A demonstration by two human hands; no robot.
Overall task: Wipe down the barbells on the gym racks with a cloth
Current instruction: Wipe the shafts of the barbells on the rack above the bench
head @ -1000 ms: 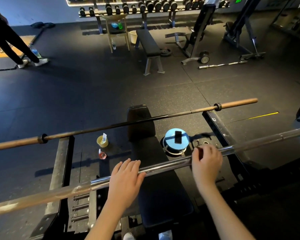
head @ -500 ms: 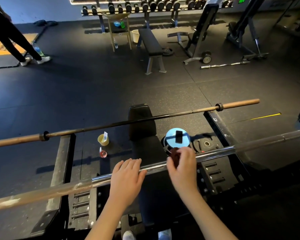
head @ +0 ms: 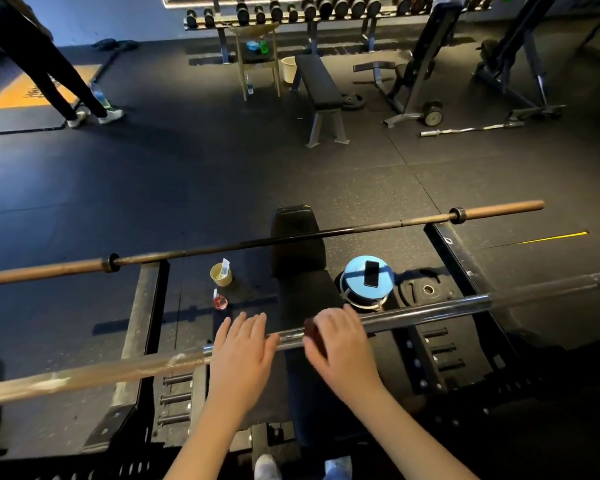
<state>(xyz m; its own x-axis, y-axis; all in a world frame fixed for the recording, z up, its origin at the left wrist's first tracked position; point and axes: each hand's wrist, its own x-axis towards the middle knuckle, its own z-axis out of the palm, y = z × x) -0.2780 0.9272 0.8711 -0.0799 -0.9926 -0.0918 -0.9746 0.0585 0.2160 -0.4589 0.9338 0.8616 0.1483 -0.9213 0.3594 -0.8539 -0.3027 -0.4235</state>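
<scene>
So the long chrome steel barbell (head: 430,311) sat across the black steel rack (head: 142,306), right under both hands and running out past them on either side. The left hand (head: 239,351) lay flat on top of it, fingers (head: 253,323) nearly straight and relaxed, not gripping anything. My guess is it was only there to stop the bar rolling on the rack.

The right hand (head: 340,344), just beside the left one, was curled over the bar with a small dark reddish-brown cloth (head: 314,336) bunched under the palm and thumb, pressing it against the metal. It was a bit blurry, so I couldn't tell how far the cloth wrapped round. Wrapping makes sense tbh, you'd get the whole shaft in one pass instead of only the top.

Left of the left hand the bar looked dull and brownish, and right of the right hand it was shiny. Can't say if that was grime or just the light.

Beyond the hands, a thinner barbell with rusty brown sleeves (head: 291,239) lay on the far end of the same rack, so I'd call the job partway done at best. Below the hands ran a black padded lifting bench (head: 302,271). On the floor past the hands were a yellow paper cup (head: 221,274), a little pink bottle (head: 219,301) and a round blue-lidded tub (head: 355,282). A black phone (head: 372,273) was parked on top of the tub, probably to keep it off the floor and within reach.
</scene>
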